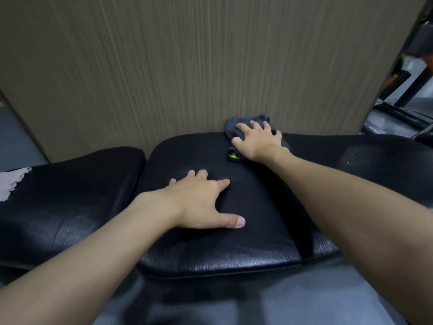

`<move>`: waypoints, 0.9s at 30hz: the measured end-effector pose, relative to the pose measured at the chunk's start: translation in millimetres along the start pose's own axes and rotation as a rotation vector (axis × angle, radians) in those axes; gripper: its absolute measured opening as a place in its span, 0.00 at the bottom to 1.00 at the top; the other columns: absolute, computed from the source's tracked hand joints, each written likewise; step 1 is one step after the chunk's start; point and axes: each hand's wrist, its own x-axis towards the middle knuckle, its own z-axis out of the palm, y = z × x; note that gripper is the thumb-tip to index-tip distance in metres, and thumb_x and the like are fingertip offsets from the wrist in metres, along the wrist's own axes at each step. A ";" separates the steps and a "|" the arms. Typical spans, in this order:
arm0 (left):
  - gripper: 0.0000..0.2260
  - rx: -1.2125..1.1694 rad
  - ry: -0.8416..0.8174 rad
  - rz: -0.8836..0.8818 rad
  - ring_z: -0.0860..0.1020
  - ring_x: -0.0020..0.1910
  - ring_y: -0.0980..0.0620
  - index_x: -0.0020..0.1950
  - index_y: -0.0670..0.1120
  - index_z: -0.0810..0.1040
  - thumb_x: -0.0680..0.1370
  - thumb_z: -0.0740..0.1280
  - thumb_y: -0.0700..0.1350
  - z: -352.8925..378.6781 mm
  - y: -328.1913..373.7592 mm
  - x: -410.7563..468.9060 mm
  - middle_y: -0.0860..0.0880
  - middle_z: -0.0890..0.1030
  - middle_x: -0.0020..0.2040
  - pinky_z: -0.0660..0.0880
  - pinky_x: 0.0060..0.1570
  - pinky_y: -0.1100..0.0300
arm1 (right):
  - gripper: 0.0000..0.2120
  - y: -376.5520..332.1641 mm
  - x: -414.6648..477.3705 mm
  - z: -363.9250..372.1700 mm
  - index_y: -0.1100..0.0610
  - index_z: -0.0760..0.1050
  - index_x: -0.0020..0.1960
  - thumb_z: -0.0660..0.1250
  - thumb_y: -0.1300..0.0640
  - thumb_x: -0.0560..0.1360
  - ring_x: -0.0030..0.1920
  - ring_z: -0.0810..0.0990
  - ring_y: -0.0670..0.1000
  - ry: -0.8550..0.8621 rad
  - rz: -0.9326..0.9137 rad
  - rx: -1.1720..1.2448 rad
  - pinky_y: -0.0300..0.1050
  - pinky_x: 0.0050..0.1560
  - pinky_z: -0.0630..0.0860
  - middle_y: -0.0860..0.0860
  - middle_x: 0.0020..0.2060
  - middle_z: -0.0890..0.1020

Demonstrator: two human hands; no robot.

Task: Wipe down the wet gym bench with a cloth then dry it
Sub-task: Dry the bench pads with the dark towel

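A black padded gym bench [234, 249] runs across the view, split into a left pad and a longer right pad. My right hand [257, 141] presses flat, fingers spread, on a dark grey cloth [234, 124] at the bench's far edge, against the wall. A yellow tag [233, 156] peeks out from under the cloth. My left hand [201, 200] rests flat on the middle of the pad, fingers spread, holding nothing. Water droplets [351, 158] glisten on the pad to the right.
A light grey cloth [11, 181] lies on the left pad's far left end. A beige wood-grain wall panel [187, 66] stands right behind the bench. Dark gym equipment frames [403, 113] stand at the far right. Grey floor [281, 299] lies below.
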 end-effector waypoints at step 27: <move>0.43 0.062 0.028 0.114 0.67 0.71 0.43 0.76 0.56 0.63 0.67 0.58 0.78 -12.8 27.9 9.7 0.43 0.69 0.71 0.69 0.67 0.46 | 0.27 41.7 -105.5 -8.2 0.35 0.54 0.76 0.52 0.37 0.77 0.79 0.47 0.59 0.045 -0.038 -0.063 0.70 0.72 0.50 0.50 0.80 0.52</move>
